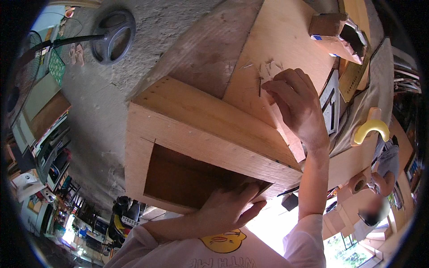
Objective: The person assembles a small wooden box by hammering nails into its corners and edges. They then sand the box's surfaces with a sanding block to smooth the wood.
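Observation:
In front of me a pale plywood box (210,129) lies tilted, with a rectangular opening in the side toward me. My left hand (230,205) holds the box at the right end of that opening; some fingers reach inside and are partly in shadow. Beyond the box, my right hand (292,105) is raised over a plywood sheet, its thumb and fingers pinched together. A dark nail (260,87) shows at those fingertips. Several loose nails (272,65) are scattered on the plywood sheet (254,40) just past them.
A torn cardboard box (337,35) stands on the sheet at far right, near a metal square (330,102). A yellow curved object (372,131) lies farther right. A fan's round base (112,38) stands far left. Another person (375,201) is at the right.

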Motion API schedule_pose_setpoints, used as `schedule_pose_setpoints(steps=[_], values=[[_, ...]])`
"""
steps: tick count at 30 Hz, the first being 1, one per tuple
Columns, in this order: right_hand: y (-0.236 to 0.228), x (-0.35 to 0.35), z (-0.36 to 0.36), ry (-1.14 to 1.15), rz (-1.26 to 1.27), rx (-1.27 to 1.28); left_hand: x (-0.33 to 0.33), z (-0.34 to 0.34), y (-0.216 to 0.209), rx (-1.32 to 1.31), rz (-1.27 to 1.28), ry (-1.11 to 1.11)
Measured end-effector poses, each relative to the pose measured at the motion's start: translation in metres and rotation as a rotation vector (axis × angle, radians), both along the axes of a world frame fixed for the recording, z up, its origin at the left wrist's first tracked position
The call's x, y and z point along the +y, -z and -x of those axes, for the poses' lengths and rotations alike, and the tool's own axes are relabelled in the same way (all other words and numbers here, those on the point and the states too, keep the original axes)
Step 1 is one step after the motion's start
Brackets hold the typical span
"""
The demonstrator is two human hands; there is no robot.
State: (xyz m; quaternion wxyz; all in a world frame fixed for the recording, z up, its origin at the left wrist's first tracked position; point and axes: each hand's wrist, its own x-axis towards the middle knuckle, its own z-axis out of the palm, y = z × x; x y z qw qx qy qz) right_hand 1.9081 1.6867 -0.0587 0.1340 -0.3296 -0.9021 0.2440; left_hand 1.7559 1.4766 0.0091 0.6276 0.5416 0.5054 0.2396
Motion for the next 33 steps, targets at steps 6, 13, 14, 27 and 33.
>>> schedule_pose_setpoints(steps=[6,13,14,27,33], values=[[-0.002,-0.007,-0.004,-0.023,0.051,-0.032,0.003,0.002,-0.002,-0.045,0.017,-0.008],[0.003,-0.009,0.011,-0.048,0.057,0.005,-0.002,0.0,0.001,-0.047,0.013,0.007],[0.004,-0.01,0.013,-0.055,0.044,0.002,-0.002,0.0,0.001,-0.048,0.012,0.01],[0.002,0.013,0.016,0.019,-0.05,0.036,-0.003,-0.001,0.005,-0.049,-0.025,-0.03],[0.001,0.006,0.019,-0.043,-0.02,-0.037,-0.007,-0.004,0.006,-0.05,-0.017,-0.036]])
